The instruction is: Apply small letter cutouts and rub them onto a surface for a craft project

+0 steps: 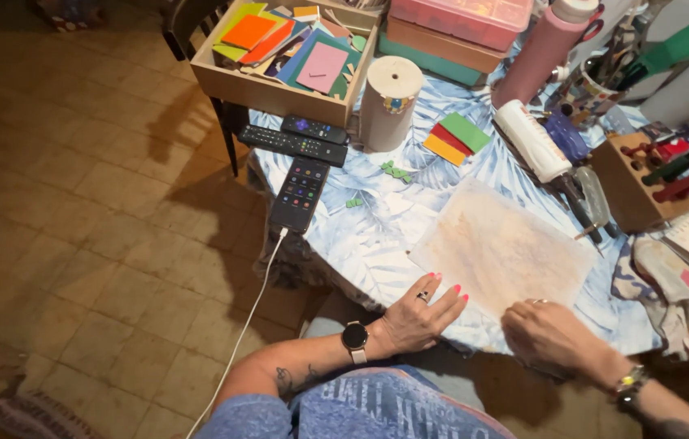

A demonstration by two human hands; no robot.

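A pale, stained sheet of paper (501,248) lies flat on the blue leaf-patterned tablecloth (377,232). My left hand (424,309) rests flat at the table's near edge, its fingers spread and touching the sheet's near left corner. It wears a ring and a wrist watch. My right hand (548,337) sits at the sheet's near right edge with its fingers curled under; nothing shows in it.
A phone (300,193) on a white cable lies at the table's left edge beside two remote controls (296,142). Behind stand a paper roll (389,102), a wooden box of coloured sheets (283,53), coloured foam strips (456,136), a white tube (530,140), pliers and a cloth.
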